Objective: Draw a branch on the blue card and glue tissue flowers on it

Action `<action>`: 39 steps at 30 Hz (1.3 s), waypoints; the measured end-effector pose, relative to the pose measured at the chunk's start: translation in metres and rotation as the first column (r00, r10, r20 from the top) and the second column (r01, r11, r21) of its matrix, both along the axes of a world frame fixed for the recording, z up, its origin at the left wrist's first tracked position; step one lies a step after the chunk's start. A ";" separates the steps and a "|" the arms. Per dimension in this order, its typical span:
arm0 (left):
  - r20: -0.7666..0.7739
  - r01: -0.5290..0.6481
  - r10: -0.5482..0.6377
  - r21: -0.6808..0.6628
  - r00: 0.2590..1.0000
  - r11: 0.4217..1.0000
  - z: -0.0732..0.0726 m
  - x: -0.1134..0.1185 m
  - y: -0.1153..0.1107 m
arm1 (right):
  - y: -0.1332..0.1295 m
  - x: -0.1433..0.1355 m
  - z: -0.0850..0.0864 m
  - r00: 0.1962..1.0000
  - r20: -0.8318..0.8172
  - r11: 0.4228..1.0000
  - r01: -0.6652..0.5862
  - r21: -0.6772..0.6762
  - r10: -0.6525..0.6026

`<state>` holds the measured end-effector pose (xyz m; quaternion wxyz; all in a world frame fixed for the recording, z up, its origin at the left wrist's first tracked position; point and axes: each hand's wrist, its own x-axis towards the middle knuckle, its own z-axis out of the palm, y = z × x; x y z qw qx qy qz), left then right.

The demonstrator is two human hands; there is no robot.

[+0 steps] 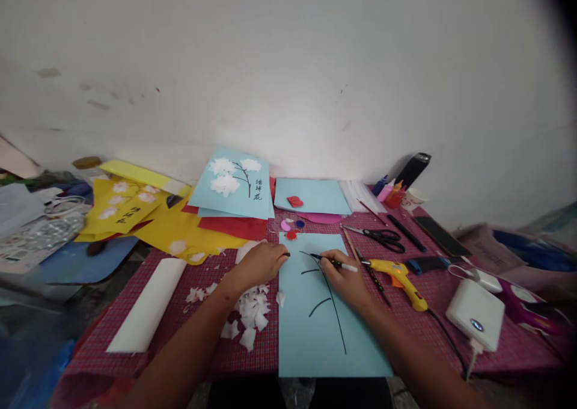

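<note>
Pale blue paper (315, 313) lies flat on the red checked cloth of the table (180, 331), near its front edge, with its long side running away from the person. A long black stem line and several short curved branch strokes are already drawn on it. The right hand (349, 279) is closed around a marker pen (336, 263), whose tip touches the sheet near the top of the stem. The left hand (264, 263), fingers curled together, presses on the sheet's upper left edge and pins it in place; whether it also holds something small, I cannot tell.

The step in hand looks like the drawing of a branch, partway done, with side twigs being added to the main stem. The next stroke would seem to call for a steady sheet and a light, controlled pull of the pen.

Just left of the sheet lies a scatter of white paper scraps (252, 316), and further left a white roll (146, 304). To the right, close by, rest a yellow glue gun (399, 276) and a white power adapter (475, 313); black scissors (381, 236) lie beyond them. Against the wall leans a finished blue card (234, 183) bearing white blossoms on a black branch, with yellow sheets (130, 207) piled to its left and small glue bottles (390, 192) at the far right.
</note>
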<state>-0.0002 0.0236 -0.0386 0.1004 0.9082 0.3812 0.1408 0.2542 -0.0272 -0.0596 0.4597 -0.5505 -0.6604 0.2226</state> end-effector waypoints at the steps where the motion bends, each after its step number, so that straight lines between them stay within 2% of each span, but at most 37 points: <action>1: 0.002 0.001 -0.001 0.001 1.000 1.000 0.000 0.000 0.000 | 0.000 0.000 0.000 1.000 0.008 1.000 0.000 -0.004 0.000; 8: 0.002 0.003 -0.003 0.000 1.000 1.000 0.001 0.001 -0.001 | 0.002 0.004 -0.005 0.996 0.077 0.999 -0.032 -0.021 0.033; 13: -0.012 -0.003 0.003 -0.023 1.000 1.000 0.003 0.002 -0.001 | 0.004 0.006 -0.010 0.997 0.069 0.999 0.040 -0.016 -0.038; 19: -0.018 -0.003 0.002 -0.029 1.000 1.000 0.003 0.001 0.000 | 0.005 0.005 -0.010 0.996 0.089 1.000 0.010 0.001 -0.010; 27: -0.001 0.009 -0.009 -0.032 1.000 0.999 0.000 0.001 0.001 | 0.004 0.006 -0.009 0.994 0.057 0.996 0.089 0.017 -0.090; 35: -0.001 0.015 -0.015 -0.028 1.000 0.999 0.001 0.002 0.001 | 0.006 0.006 -0.011 0.996 0.081 0.999 0.048 0.002 -0.048; 39: 0.007 0.026 -0.026 -0.023 1.000 0.999 0.000 0.001 0.002 | 0.005 0.007 -0.012 0.993 0.053 0.994 0.099 0.041 -0.101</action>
